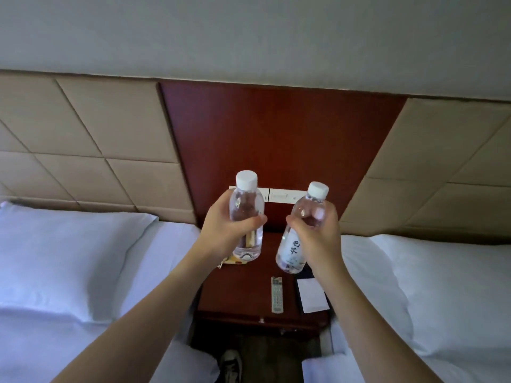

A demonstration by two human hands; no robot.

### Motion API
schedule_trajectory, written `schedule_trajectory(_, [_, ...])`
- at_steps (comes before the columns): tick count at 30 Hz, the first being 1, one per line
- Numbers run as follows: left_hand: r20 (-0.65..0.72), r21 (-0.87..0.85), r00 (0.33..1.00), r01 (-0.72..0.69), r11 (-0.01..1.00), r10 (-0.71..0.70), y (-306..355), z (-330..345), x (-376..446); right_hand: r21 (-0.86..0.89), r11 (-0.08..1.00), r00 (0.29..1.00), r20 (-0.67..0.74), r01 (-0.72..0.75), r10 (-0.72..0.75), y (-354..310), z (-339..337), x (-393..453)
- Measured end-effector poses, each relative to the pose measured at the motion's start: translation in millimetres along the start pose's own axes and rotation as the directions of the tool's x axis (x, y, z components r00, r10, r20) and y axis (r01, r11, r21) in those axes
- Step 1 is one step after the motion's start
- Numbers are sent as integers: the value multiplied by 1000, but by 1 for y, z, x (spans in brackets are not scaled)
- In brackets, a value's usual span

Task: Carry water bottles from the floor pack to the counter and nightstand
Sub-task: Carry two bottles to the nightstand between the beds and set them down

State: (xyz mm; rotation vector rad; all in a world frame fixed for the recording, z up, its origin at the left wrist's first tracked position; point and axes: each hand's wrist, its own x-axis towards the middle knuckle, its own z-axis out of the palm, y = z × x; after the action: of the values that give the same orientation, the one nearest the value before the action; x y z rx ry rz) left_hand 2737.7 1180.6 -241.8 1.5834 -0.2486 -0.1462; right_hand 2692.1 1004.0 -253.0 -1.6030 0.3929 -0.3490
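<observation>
- Left grip (231, 228) wrapped round one water bottle (247, 217), upright, white cap up.
- Right grip (315, 233) clasping second bottle (300, 236), tilted slightly.
- Both held above the nightstand (243, 294), between two beds.
- Remote (276, 295) and white card (313, 295) lie on it.

Both arms out fwd; left hand (225, 226) & right hand (315, 233) each curled tight, gripping.

Head view — downward, near nightstand (249, 294)
</observation>
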Motion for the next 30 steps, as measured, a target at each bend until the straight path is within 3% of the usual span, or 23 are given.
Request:
schedule_trajectory(9, [61,-33,984,167,985,-165,-101,22,144,-80,990,993,-20,-120,119,81,27,121])
schedule_trajectory(16, [-28,34,978,207,978,-206,-252,55,217,-123,978,985,-54,-170,165,245,35,208])
schedule_trajectory(23, [-25,64,984,178,982,-176,-429,88,262,-241,964,993,-49,-114,105,418,35,263])
schedule_trajectory(30, [4,95,996,93,991,-94,-535,108,285,-279,959,996,-75,-57,38,513,28,303])
